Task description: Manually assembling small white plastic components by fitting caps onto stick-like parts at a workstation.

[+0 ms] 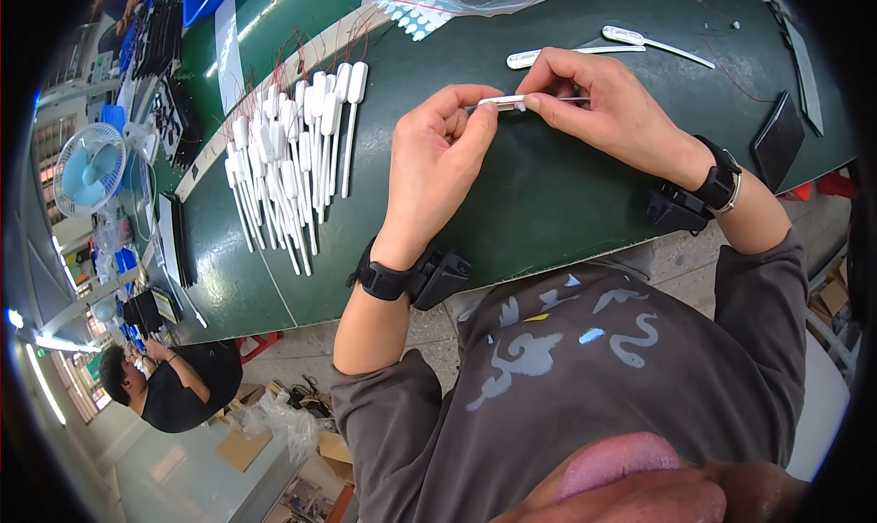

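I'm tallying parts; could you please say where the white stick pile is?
In the head view, the pile lies left on the green table, between the fan and left hand.

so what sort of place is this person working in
Most likely an assembly workshop or factory floor: slim white plastic-looking sticks lie massed on a long green-topped workbench, and a black-clad co-worker is nearby.

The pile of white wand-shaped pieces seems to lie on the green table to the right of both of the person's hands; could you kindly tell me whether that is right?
Not quite: the head view shows the pile of white wand-shaped pieces on the green table, but to the left of both the left hand and the right hand.
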Available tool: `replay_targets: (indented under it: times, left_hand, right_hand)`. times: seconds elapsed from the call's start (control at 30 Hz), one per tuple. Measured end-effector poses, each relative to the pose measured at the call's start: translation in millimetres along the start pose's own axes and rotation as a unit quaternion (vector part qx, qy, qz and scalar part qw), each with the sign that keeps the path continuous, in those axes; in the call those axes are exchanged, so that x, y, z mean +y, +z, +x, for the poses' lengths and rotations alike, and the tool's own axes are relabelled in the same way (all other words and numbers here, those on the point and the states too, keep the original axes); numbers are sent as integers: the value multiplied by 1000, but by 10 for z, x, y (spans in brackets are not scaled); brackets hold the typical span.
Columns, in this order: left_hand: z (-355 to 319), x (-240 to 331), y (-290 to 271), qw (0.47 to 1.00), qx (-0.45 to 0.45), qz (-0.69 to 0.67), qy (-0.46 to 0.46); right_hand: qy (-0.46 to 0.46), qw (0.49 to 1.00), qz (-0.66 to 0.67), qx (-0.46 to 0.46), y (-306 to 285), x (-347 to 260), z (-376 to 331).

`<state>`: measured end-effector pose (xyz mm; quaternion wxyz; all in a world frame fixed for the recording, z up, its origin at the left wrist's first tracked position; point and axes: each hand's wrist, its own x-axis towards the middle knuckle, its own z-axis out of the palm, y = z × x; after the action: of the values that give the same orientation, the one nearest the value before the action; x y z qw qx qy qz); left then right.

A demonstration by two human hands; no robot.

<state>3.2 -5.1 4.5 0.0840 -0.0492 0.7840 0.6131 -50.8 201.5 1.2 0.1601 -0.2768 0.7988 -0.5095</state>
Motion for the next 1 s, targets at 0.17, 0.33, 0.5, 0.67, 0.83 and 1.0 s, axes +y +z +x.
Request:
replay_targets:
  times: [0.17,0.33,0.5,0.67,0.83,1.0]
  left_hand:
    - [-24,-27,48,999,17,12,27]
    - [-46,-71,111,998,5,14,58]
    - [-48,-81,171,996,4,-31,83]
    - [-49,-54,160,991,61,-66,96]
    - [-30,-94,51,992,48,39,111]
    - [-34,-96,67,994,56,-23,89]
  right_hand:
    - [26,999,14,-20,1,5,11]
    - [73,992,70,-75,-39,-69,15]
    - [64,990,95,-84,-24,-22,9]
    - [52,992,91,-73,-42,41,20]
    - [65,989,114,-73,-40,55,20]
    - [51,992,95,-64,-28,32,14]
